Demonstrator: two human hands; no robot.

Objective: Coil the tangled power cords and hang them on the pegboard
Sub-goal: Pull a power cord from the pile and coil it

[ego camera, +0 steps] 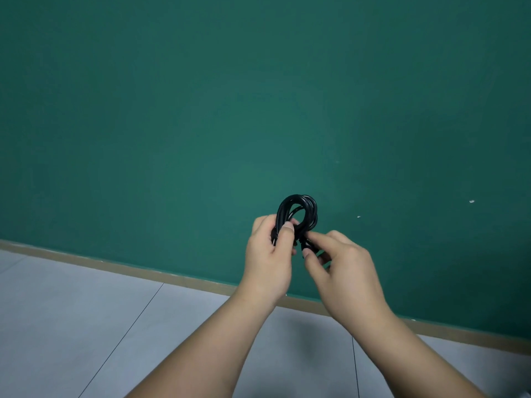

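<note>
Your forearms (207,346) reach in from the near edge, and both hands meet just in front of the green wall (258,96), above the tan baseboard (143,272) and the grey floor (71,326).

Your left hand (268,254) is wrapped round the lower part of the black cord (298,199), thumb pressed across the bundle. Several turns stand up above it as one small loop. Your right hand (342,271) pinches a short stretch of cord at the bottom right of the coil between thumb and forefinger. I cannot tell whether that is the loose end or a plug.

The main risk, as I judge it, is the coil springing open. The turns are tight and stiff-looking, and only your left thumb pins them, so easing that grip while you tuck the end could let the loops slide apart and tangle again. Pulling hard with the right hand could drag an inner turn out and skew the loop.

No pegboard is in view, only two small pale marks (471,201) on the wall at far right, so carrying the coil loosely could undo it.
</note>
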